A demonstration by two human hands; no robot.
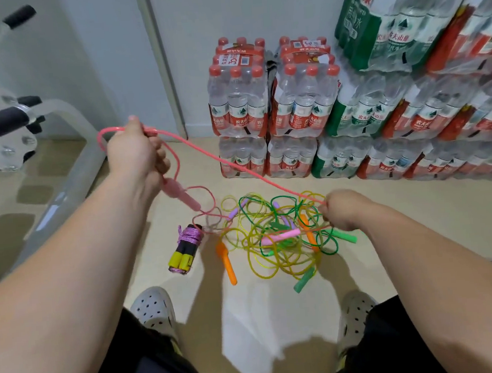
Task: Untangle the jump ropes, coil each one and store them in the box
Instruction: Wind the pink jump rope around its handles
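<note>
A pink jump rope [231, 163] stretches taut between both hands. My left hand [134, 150], raised at the left, grips loops of it, and a pink handle [180, 193] hangs below that hand. Low at the right, my right hand [342, 209] pinches the same rope just above a tangled pile [276, 237] of yellow, green and orange ropes on the floor. Orange [227, 262], green [305, 280] and pink handles stick out of the pile. A coiled purple rope bundle [186, 248] with yellow-and-black handles lies left of the pile. No box is in view.
Stacked shrink-wrapped packs of water bottles [291, 105] line the wall behind the pile and to the right. Exercise equipment [10, 123] with a white frame stands at the left. My feet in grey perforated clogs [152, 307] rest on the beige floor near the pile.
</note>
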